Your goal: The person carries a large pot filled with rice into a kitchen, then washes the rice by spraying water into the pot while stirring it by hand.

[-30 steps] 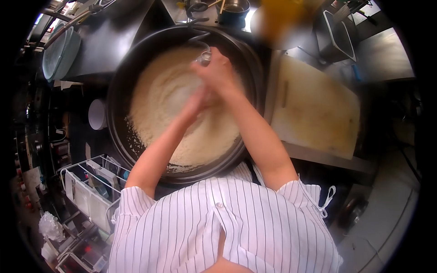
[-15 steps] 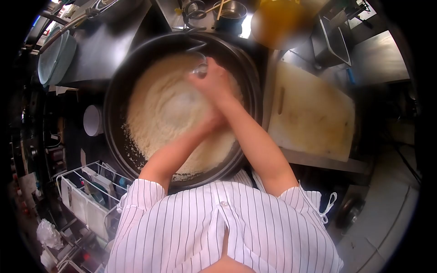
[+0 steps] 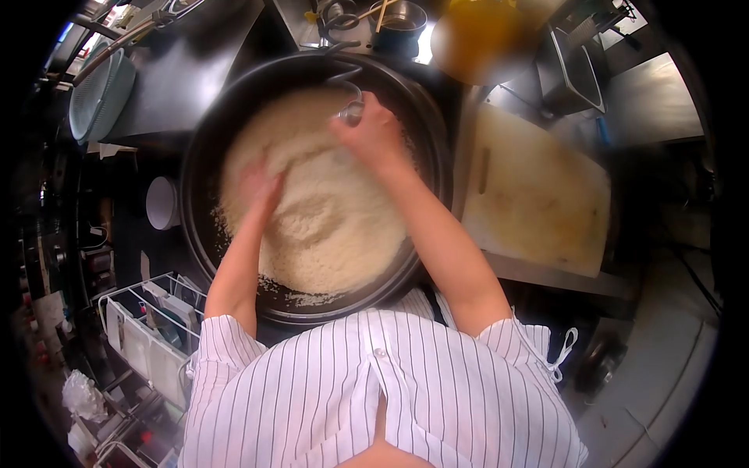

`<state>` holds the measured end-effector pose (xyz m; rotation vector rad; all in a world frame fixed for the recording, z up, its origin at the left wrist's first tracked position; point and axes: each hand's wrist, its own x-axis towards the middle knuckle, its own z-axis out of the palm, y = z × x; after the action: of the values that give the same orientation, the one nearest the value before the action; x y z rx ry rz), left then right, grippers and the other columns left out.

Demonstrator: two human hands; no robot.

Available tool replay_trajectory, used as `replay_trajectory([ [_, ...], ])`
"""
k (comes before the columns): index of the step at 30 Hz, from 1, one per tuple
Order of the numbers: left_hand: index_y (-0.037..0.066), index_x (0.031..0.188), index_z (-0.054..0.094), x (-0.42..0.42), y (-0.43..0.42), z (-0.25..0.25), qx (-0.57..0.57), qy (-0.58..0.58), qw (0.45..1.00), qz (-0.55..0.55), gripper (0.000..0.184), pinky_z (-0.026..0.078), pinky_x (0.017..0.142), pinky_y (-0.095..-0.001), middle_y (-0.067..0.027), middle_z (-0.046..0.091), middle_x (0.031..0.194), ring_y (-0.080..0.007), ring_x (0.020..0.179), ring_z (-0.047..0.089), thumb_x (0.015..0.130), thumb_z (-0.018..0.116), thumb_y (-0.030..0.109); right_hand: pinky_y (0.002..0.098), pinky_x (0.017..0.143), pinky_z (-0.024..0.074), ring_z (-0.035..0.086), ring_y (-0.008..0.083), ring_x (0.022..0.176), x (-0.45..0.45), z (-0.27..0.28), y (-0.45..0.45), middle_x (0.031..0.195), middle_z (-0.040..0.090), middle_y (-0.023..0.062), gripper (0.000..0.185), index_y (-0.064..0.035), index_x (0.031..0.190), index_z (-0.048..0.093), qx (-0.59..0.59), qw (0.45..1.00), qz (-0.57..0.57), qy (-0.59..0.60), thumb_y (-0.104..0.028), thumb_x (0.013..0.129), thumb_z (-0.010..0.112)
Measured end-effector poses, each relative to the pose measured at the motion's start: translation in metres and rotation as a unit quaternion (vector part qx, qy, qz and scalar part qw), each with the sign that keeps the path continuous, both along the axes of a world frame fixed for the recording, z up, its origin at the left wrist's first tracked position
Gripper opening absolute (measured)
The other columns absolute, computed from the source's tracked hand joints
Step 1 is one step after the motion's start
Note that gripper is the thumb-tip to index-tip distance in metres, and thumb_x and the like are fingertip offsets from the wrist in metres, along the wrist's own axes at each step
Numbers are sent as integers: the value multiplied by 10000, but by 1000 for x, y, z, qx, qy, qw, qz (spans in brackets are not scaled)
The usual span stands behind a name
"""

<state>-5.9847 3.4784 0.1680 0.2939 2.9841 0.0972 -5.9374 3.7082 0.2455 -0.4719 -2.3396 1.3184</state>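
Observation:
A wide dark round bowl (image 3: 197, 132) stands in front of me, holding a broad mass of pale, crumbly, flour-like meal (image 3: 343, 242). My left hand (image 3: 259, 183) lies on the meal at the left, fingers stretched and blurred by motion. Over the far right part of the meal, my right hand (image 3: 376, 134) closes round a small shiny cup-like thing (image 3: 350, 114), whose kind I cannot make out. Just beyond it, a curved metal piece (image 3: 343, 76) reaches over the bowl's far side. The fingers of my right hand are partly hidden.
To the right lies a stained cutting board (image 3: 538, 195), with a metal container (image 3: 573, 78) behind it. A pot (image 3: 399, 19) and a blurred yellow-orange thing (image 3: 480, 39) are at the back. At left are a pale green basket (image 3: 100, 97), white tub (image 3: 161, 203) and wire rack (image 3: 152, 343).
My left hand has swung leftward from under my right forearm to the bowl's left part. The meal's surface has shifted. My right hand stays nearly in place, still holding the shiny thing.

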Motion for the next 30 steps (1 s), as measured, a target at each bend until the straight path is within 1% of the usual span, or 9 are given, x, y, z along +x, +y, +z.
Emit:
replay_trajectory([
  [4, 174, 1312, 352, -10, -13, -9, -11, 20, 998, 60, 600, 267, 979, -497, -163, 372, 1317, -340, 1218, 329, 790, 495, 431, 402, 667, 479, 602, 341, 730, 3, 6, -3, 770, 610, 186, 405, -23, 898, 531, -2, 1000, 8, -16, -294, 632, 672],
  [9, 54, 1270, 398, -108, 29, -71, 347, 96, 921, 152, 635, 322, 953, -352, -173, 502, 1200, -325, 1116, 460, 812, 457, 491, 391, 668, 477, 601, 337, 736, 5, 10, -4, 769, 610, 176, 397, -30, 907, 534, -16, 1000, 3, -4, -286, 635, 670],
  [13, 77, 1129, 551, -128, 78, -74, 415, -59, 907, 36, 573, 393, 883, -390, -185, 572, 1076, -335, 1037, 519, 829, 372, 531, 384, 668, 478, 601, 330, 732, 2, 11, -1, 764, 608, 176, 397, -26, 906, 532, -26, 1000, 9, 5, -278, 634, 674],
  [17, 42, 1111, 548, -83, 119, -21, 351, -331, 871, -95, 431, 388, 886, -341, -123, 554, 1121, -217, 1052, 508, 813, 528, 353, 365, 680, 481, 614, 305, 734, -1, 8, -4, 770, 619, 164, 377, -23, 912, 539, -43, 999, -5, 13, -251, 644, 674],
  [19, 51, 1130, 525, -33, 135, -2, 546, -249, 762, -244, 436, 406, 854, -329, -107, 567, 1066, -183, 990, 520, 770, 581, 291, 349, 696, 485, 627, 284, 748, -4, 7, -4, 786, 634, 149, 365, -24, 920, 549, -35, 999, -11, 15, -240, 652, 671],
  [21, 67, 1154, 499, 16, 141, -11, 613, -233, 725, -210, 465, 406, 847, -341, -131, 566, 1062, -218, 979, 536, 757, 574, 298, 379, 654, 473, 603, 322, 711, -3, 7, -2, 738, 604, 176, 380, -21, 904, 525, -36, 999, -9, 20, -249, 640, 677],
  [23, 67, 1058, 555, 48, 130, -37, 391, -297, 801, -342, 398, 431, 781, -377, -164, 584, 997, -281, 921, 561, 757, 575, 326, 378, 654, 474, 603, 320, 709, -3, 9, -3, 736, 604, 173, 380, -23, 903, 524, -32, 999, -3, 20, -252, 641, 677],
  [28, 53, 913, 603, 101, 98, 29, 91, -372, 824, -417, 269, 451, 665, -411, -170, 597, 810, -347, 764, 558, 693, 636, 205, 375, 652, 475, 602, 316, 701, -2, 8, -6, 728, 601, 168, 379, -28, 906, 524, -23, 999, 12, 20, -257, 644, 675],
  [30, 55, 856, 619, 91, 58, 2, 179, -187, 868, -423, 218, 452, 661, -398, -137, 592, 830, -310, 786, 561, 676, 632, 178, 378, 647, 472, 601, 314, 704, 0, 10, -6, 725, 600, 165, 383, -31, 909, 522, -15, 999, 18, 23, -265, 646, 674],
])
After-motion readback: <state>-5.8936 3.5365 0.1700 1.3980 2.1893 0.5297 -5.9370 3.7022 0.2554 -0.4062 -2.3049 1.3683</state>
